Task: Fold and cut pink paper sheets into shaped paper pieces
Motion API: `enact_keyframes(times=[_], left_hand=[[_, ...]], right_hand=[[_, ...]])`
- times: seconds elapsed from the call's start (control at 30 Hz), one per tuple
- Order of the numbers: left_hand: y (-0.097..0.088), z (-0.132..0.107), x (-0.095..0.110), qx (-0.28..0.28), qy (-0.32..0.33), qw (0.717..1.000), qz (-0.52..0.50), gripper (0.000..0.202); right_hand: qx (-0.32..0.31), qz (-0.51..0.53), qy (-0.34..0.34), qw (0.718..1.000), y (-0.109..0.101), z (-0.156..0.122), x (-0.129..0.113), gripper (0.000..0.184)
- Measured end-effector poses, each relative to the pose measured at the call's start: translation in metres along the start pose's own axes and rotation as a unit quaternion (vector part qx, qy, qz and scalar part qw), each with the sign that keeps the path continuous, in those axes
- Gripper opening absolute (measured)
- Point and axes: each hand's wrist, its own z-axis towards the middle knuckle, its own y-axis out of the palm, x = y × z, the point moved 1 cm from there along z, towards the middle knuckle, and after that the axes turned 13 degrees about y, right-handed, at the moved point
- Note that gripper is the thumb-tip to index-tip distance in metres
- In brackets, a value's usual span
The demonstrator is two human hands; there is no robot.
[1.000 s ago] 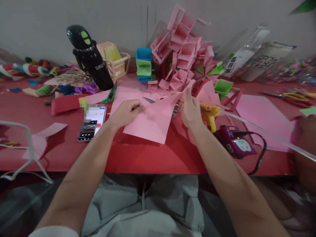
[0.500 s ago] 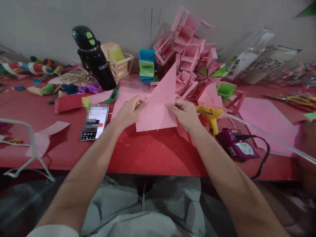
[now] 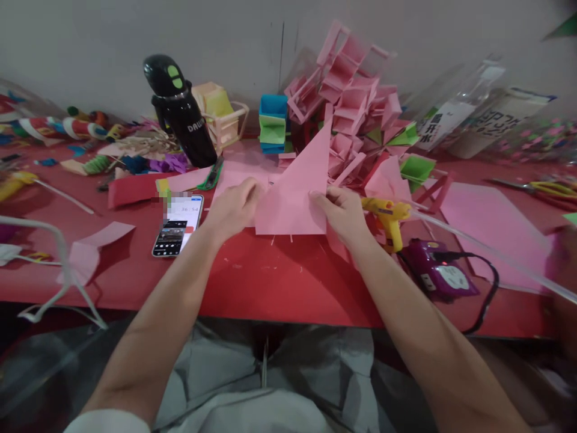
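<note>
A pink sheet of paper (image 3: pixel 295 201), folded to a tall point at the upper right, is held up between my two hands over the red table (image 3: pixel 288 282). My left hand (image 3: pixel 238 207) is closed on its left side, fingers curled. At the right edge my right hand (image 3: pixel 339 207) pinches it, thumb in front and fingers behind. Behind the paper rises a heap of folded pink paper pieces (image 3: pixel 347 90). A blue and green folded paper stack (image 3: pixel 273 123) stands left of the heap.
A lit phone (image 3: pixel 178 225), a box cutter (image 3: pixel 211 174) and a black bottle (image 3: pixel 184 117) are on the left. On the right lie a yellow glue gun (image 3: pixel 388 216), a purple power socket (image 3: pixel 442 270), pink paper (image 3: pixel 491 228) and scissors (image 3: pixel 536 187). A white metal stand (image 3: pixel 63 264) is at the front left.
The view has shifted slightly, moving everything a little right. The pink paper's lower edge now sits more level. Both hands keep their hold on it.
</note>
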Motion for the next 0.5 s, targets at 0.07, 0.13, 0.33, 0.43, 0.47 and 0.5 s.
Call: enact_keyframes(times=[0.07,0.13,0.33,0.43,0.47,0.5], left_hand=[[-0.021,-0.021,-0.004,0.05,0.017,0.997,0.055,0.038],[-0.041,-0.053,-0.014,0.104,-0.012,0.983,0.151,0.033],[-0.061,-0.137,-0.049,0.034,-0.175,0.943,0.282,0.051],[-0.06,-0.143,-0.051,0.027,-0.182,0.938,0.293,0.052],[-0.06,-0.142,-0.051,0.023,-0.183,0.939,0.292,0.052],[-0.059,-0.14,-0.05,0.016,-0.186,0.939,0.288,0.052]], right_hand=[[0.016,0.005,-0.01,1.0,-0.001,0.0,0.001,0.037],[0.028,0.008,-0.018,0.999,-0.002,0.0,0.002,0.036],[0.042,0.02,-0.028,0.999,-0.001,0.001,0.002,0.031],[0.044,0.018,-0.021,0.999,-0.002,0.001,0.003,0.029],[0.045,0.019,-0.019,0.999,-0.002,0.001,0.002,0.028],[0.047,0.021,-0.016,0.999,-0.002,0.001,0.002,0.028]])
